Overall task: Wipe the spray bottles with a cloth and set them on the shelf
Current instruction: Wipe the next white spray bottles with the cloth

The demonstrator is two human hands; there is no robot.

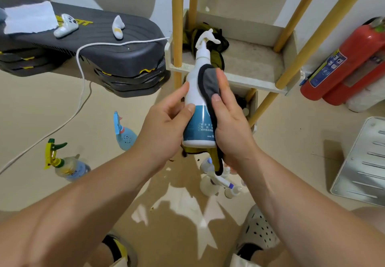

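Far L: stack of dark ribbed step boards [93,43], L end cut off by frame. White sheet [29,19] and pale game controller [66,25] on top. White cable [81,74] droops off it to the floor.

Floor L: yellow-green spray btl [66,165], clear body, contents hard to read. Blue spray btl [125,135] near it, base hidden behind L forearm.

Centre: L hand [164,127] grips white spray btl [198,104] from its L side, thumb on front, fingers curled behind and out of sight. Btl is smooth plastic w/ round shoulders and blue label, held upright in the air in front of shelf [250,83]. R hand [231,125] clamps cloth [208,83] against btl's R side, thumb and forefinger over it. Cloth grey, soft-looking, black edging, tail hanging below the palm. Label print partly covered, too small to read. Under the hands: small pale btls [216,181] on floor, partly hidden, count unclear.

Shelf: pale tray tiers, round yellow poles. Olive fabric [216,56] bunched on the tier behind the nozzle. Lower tier mostly blocked.

R: red fire extinguishers [343,64], glossy, cut off at edge. Ribbed metal plate [362,162], also cut off.
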